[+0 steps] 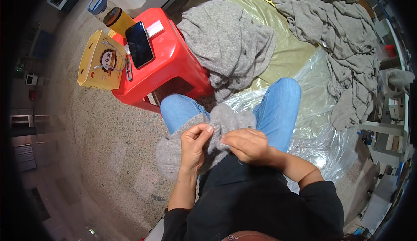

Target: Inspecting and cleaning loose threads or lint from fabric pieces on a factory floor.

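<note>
A grey knitted garment lies bunched across my lap, between my jean-clad knees. At its left side my left hand is closed, thumb and forefinger pinching the knit near its middle. My right hand is closed too, fingertips pressed together right against the fabric and a short gap from the left fingertips. Whatever sits between the right fingertips is too small or hidden to make out.
At front left a red plastic stool carries a black phone, a drink bottle, small thread snips and a yellow paper bag. Grey knit piles lie ahead and right on plastic sheeting.
</note>
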### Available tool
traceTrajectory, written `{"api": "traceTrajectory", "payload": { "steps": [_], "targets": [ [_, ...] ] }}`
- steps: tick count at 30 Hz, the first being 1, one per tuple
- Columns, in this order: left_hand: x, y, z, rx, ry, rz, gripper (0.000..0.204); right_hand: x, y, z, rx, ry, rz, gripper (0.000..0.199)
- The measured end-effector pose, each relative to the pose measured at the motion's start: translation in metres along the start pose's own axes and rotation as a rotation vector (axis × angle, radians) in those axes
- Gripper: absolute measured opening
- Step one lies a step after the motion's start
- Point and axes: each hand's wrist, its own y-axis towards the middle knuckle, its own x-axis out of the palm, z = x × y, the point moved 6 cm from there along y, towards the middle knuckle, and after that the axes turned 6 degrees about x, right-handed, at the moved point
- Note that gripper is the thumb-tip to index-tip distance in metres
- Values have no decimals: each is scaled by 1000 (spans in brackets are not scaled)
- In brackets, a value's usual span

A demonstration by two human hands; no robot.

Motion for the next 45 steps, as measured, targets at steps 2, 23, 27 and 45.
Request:
{"api": "traceTrajectory", "payload": {
  "steps": [2,23,27,45],
  "targets": [
    [2,-1,-3,14,-10,-15,5,7,0,4,-17,-9,36,27],
    [2,-4,-9,53,-58,-13,7,11,-2,15,-63,-93,-4,27],
    [2,-5,-7,96,-82,14,11,14,1,17,-36,-66,-25,26],
    [4,-28,14,429,520,23,8,29,5,28,413,221,-460,11]
  ]
}}
